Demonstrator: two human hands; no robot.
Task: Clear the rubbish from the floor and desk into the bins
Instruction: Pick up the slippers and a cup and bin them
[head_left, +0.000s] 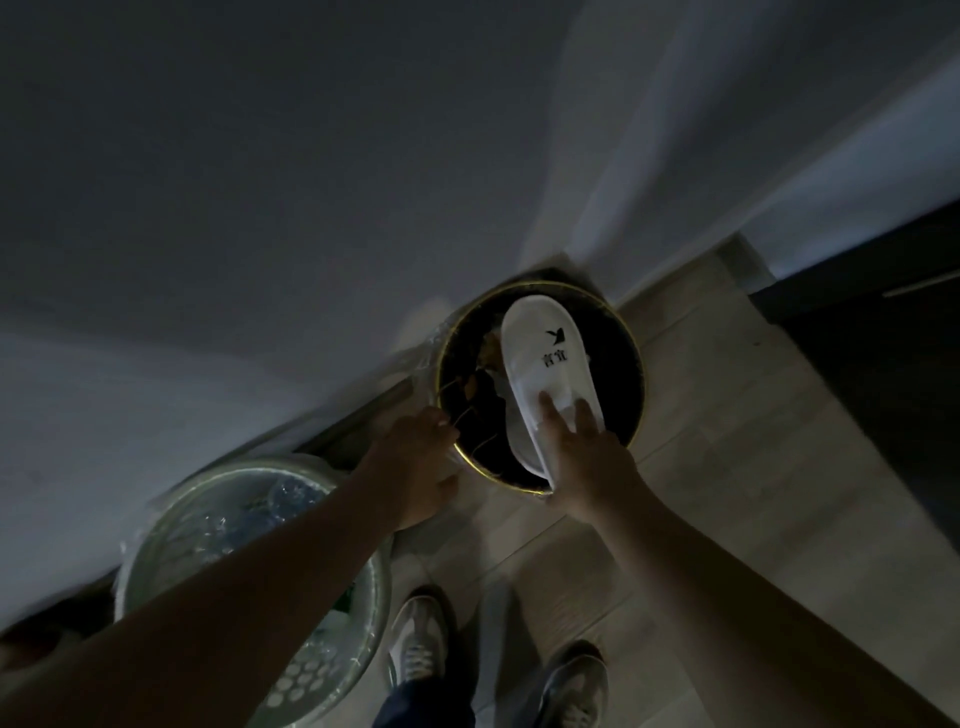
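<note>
A white disposable slipper (545, 364) with a black logo lies across the mouth of a round black bin with a gold rim (636, 395). My right hand (584, 462) presses on the slipper's heel end with straight fingers spread on top. My left hand (421, 462) grips the bin's near-left rim, where a clear liner shows. Some dark and orange scraps lie inside the bin, left of the slipper.
A pale green bin (156, 525) lined with clear plastic and holding crumpled wrappers stands at lower left against the white wall (260, 182). My two shoes (421, 644) stand on the light tiled floor. A dark cabinet (883, 338) stands on the right.
</note>
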